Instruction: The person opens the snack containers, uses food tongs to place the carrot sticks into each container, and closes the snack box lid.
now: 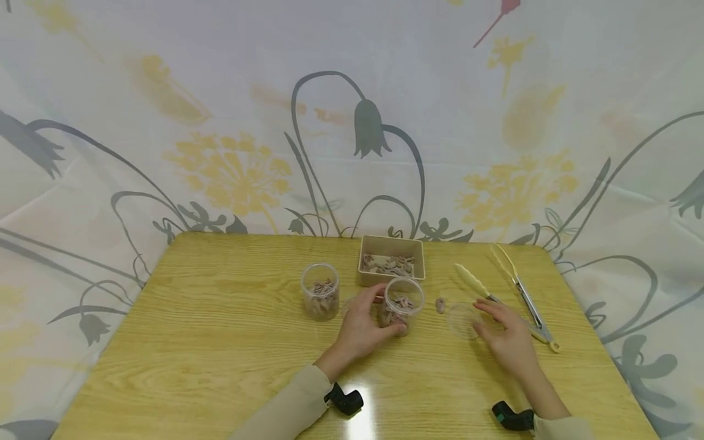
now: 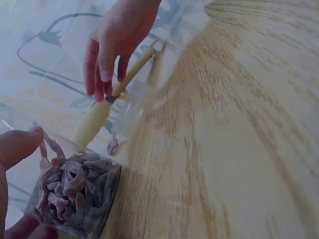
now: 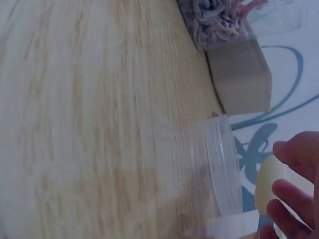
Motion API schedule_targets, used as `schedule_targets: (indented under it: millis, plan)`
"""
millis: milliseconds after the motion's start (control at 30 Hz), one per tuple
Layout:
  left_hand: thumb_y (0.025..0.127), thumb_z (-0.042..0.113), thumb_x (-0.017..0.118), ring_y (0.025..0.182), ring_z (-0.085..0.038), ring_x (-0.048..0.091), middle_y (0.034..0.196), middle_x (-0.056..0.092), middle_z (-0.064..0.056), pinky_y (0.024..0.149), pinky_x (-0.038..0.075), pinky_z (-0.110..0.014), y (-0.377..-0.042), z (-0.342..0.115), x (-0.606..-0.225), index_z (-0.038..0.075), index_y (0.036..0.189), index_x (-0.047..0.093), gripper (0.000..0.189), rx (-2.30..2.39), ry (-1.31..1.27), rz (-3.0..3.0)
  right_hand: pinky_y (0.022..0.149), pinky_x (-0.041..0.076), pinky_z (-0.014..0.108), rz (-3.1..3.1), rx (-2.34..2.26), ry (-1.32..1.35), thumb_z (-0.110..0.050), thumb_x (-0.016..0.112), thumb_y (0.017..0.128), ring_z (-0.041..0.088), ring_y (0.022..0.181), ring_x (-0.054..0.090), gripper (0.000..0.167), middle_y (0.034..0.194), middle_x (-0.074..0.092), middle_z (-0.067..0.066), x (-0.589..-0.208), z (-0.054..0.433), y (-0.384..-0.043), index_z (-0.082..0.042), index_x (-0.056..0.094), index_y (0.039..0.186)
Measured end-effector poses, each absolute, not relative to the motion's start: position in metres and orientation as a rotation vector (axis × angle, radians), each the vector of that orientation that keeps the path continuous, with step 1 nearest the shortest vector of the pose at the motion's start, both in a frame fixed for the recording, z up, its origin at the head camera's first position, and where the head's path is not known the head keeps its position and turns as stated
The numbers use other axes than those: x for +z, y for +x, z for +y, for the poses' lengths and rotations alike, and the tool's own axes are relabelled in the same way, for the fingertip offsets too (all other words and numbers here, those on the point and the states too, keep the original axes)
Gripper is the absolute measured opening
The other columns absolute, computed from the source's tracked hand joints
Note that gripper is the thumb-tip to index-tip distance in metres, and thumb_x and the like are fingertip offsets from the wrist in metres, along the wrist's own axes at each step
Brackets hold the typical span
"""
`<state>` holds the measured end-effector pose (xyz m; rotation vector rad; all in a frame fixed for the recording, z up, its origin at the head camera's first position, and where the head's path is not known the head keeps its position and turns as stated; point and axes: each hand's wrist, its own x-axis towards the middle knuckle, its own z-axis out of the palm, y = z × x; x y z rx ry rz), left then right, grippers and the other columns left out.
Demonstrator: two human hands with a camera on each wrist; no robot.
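Note:
My left hand (image 1: 360, 330) grips a clear plastic jar (image 1: 404, 296) that stands on the table, thumb on the near side. Several thin greyish-purple dried strips (image 2: 75, 189) fill its lower part, and its mouth is uncovered. Above the right edge of a clear round lid (image 3: 224, 164) hovers my right hand (image 1: 508, 339), its fingers loosely bent with nothing between them. The lid lies flat on the wood; in the right wrist view a gap shows between it and the fingertips.
A second uncovered jar (image 1: 320, 299) of strips stands at left, with another clear lid (image 1: 348, 305) partly behind my left hand. A beige box (image 1: 392, 247) of strips sits behind. One loose piece (image 1: 440, 305) lies beside the right lid; tongs (image 1: 530, 305) lie at right.

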<state>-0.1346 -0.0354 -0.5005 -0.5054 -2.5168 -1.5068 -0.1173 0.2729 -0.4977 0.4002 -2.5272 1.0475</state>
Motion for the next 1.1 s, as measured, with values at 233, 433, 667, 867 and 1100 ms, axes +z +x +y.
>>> schedule_targets:
  millis: [233,433,667,867,1100]
  plan:
    - [0.069,0.036,0.092,0.119,-0.019,0.052,0.129,0.057,-0.001,0.104,0.040,-0.046,-0.134,-0.033,-0.501,0.014,0.141,0.051,0.085,-1.547,-0.486,-2.553,0.092,0.038,0.069,-2.674,1.010,0.483,-0.003,0.079,0.082,0.055,0.124,0.042,0.043,0.136,0.051,0.032,-0.502,0.267,-0.118,0.007,0.065,0.122]
    - [0.066,0.035,0.094,0.121,-0.020,0.053,0.130,0.059,-0.003,0.105,0.039,-0.049,-0.134,-0.031,-0.502,0.015,0.140,0.051,0.087,-1.589,-0.464,-2.552,0.092,0.043,0.066,-2.761,0.968,0.403,-0.014,0.078,0.087,0.054,0.124,0.044,0.040,0.135,0.052,0.032,-0.500,0.267,-0.113,0.009,0.067,0.118]
    - [0.066,0.028,0.095,0.121,-0.024,0.055,0.128,0.062,-0.006,0.104,0.040,-0.050,-0.135,-0.030,-0.500,0.013,0.136,0.053,0.082,-1.639,-0.448,-2.540,0.102,0.031,0.068,-2.846,0.975,0.352,-0.034,0.082,0.082,0.052,0.129,0.041,0.069,0.139,0.051,0.029,-0.505,0.267,-0.113,0.008,0.059,0.131]
    - [0.065,0.028,0.095,0.118,-0.023,0.056,0.126,0.063,-0.005,0.103,0.041,-0.049,-0.137,-0.029,-0.498,0.015,0.136,0.052,0.084,-1.620,-0.451,-2.555,0.102,0.029,0.069,-2.855,0.943,0.373,-0.039,0.086,0.076,0.051,0.128,0.040,0.084,0.138,0.053,0.028,-0.511,0.266,-0.114,0.004,0.052,0.140]
    - [0.066,0.033,0.094,0.113,-0.018,0.057,0.123,0.061,0.000,0.100,0.044,-0.045,-0.139,-0.028,-0.499,0.014,0.140,0.053,0.087,-1.535,-0.506,-2.594,0.098,0.038,0.064,-2.839,1.042,0.263,-0.032,0.089,0.074,0.050,0.123,0.046,0.085,0.134,0.053,0.029,-0.512,0.272,-0.113,0.010,0.051,0.138]
